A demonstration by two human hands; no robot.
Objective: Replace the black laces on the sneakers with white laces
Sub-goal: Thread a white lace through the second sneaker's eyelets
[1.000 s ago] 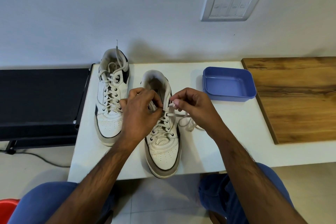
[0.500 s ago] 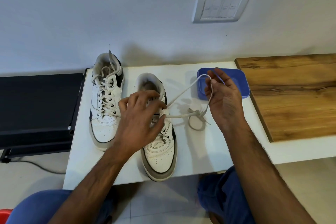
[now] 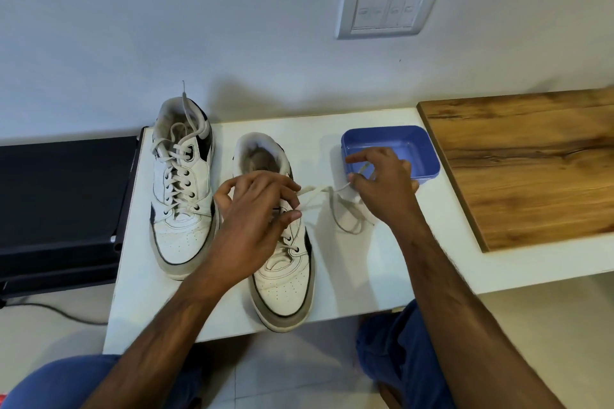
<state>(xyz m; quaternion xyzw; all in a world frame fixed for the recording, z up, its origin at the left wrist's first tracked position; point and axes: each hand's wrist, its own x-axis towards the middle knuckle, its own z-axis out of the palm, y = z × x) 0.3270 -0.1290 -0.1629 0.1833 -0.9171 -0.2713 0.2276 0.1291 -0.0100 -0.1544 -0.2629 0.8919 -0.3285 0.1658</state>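
Two white sneakers with black trim stand on the white table [image 3: 392, 262], toes toward me. The left sneaker [image 3: 181, 189] is fully laced in white. On the right sneaker [image 3: 282, 262], my left hand [image 3: 255, 209] covers the upper eyelets, its fingers curled there; the thumb and a finger pinch the white lace [image 3: 315, 197] where it leaves the shoe. The lace runs right to my right hand [image 3: 382, 186], which holds it in curled fingers beside the blue tray. A loose loop of lace lies on the table below that hand.
A blue plastic tray [image 3: 418, 146] sits behind my right hand. A wooden board [image 3: 531, 169] lies at the right. A black unit [image 3: 59, 202] stands left of the table. The wall with a switch plate [image 3: 387, 7] is close behind.
My right hand pulled the lace out to the right from the shoe, then lowered toward the table beside the tray. My left hand stayed on the right sneaker's eyelets.
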